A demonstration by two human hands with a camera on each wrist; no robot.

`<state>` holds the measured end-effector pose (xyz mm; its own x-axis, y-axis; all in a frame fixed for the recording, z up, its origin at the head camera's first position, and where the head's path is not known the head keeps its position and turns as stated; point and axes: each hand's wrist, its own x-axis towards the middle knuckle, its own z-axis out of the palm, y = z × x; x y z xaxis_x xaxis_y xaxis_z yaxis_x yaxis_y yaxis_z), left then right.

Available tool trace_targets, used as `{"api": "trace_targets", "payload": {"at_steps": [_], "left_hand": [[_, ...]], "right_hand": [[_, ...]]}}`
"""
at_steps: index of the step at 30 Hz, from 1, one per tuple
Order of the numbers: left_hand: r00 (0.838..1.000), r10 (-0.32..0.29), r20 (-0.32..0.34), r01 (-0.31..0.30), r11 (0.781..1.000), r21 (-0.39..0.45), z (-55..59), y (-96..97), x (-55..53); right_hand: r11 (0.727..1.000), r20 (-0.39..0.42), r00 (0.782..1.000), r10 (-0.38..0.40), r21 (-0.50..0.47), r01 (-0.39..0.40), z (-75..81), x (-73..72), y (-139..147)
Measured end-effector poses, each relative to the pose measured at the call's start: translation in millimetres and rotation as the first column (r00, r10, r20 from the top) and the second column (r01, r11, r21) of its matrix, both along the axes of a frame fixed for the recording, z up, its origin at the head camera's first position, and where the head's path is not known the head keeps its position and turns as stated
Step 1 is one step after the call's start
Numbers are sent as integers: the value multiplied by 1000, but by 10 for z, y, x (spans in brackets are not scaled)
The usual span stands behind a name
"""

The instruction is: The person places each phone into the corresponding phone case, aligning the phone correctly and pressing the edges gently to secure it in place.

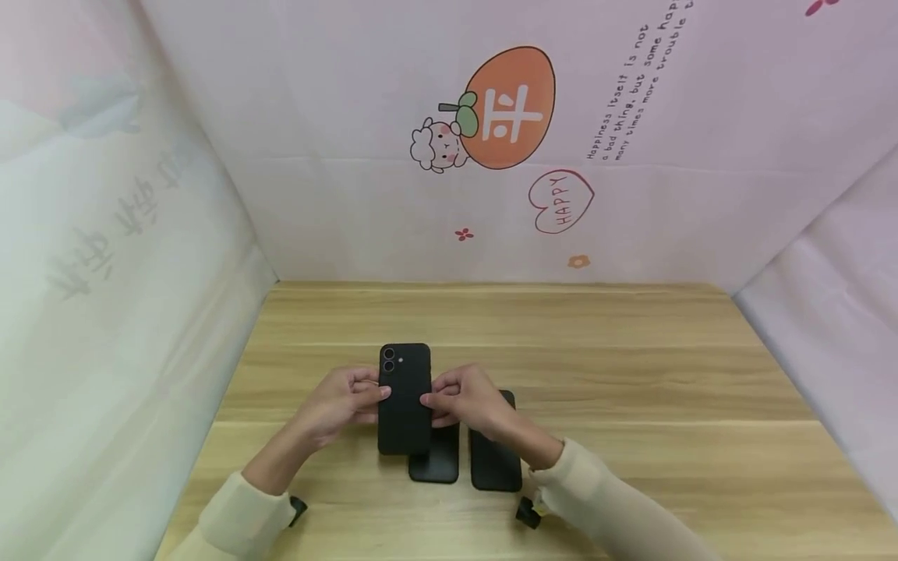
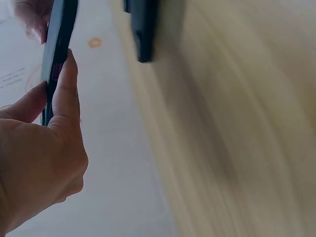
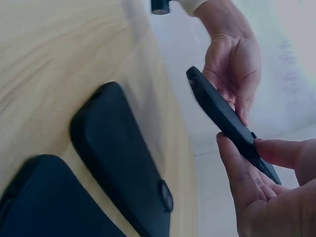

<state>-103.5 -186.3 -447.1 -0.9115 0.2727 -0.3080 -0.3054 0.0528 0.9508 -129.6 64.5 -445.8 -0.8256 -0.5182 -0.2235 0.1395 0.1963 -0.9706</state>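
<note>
Both hands hold one black smartphone (image 1: 404,421) above the table, its back with two camera lenses turned to the head camera. My left hand (image 1: 344,401) pinches its left edge, thumb on the back. The right hand (image 1: 466,397) pinches the opposite edge the same way. Below lie two more black phones: one (image 1: 435,463) partly covered by the held phone, the other (image 1: 496,467) partly behind the right wrist. In the right wrist view the held phone (image 3: 222,113) is seen edge-on, tilted, apart from the phones on the wood.
The wooden table (image 1: 631,405) is bounded by white printed cloth (image 1: 351,210) at the back and both sides. Small black pieces (image 1: 298,510) show beside the wrists. A dark, blurred object (image 2: 144,29) is at the top of the left wrist view.
</note>
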Motion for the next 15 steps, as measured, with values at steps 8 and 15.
{"api": "trace_targets", "payload": {"at_steps": [8,15], "left_hand": [[1000,-21,13,21,1000,-21,-160,-162,39],[999,-6,39,8,999,-32,-268,-226,57]], "right_hand": [[998,-61,998,9,56,-6,-217,12,-195],[991,-93,996,3,136,10,-315,19,-310]]}}
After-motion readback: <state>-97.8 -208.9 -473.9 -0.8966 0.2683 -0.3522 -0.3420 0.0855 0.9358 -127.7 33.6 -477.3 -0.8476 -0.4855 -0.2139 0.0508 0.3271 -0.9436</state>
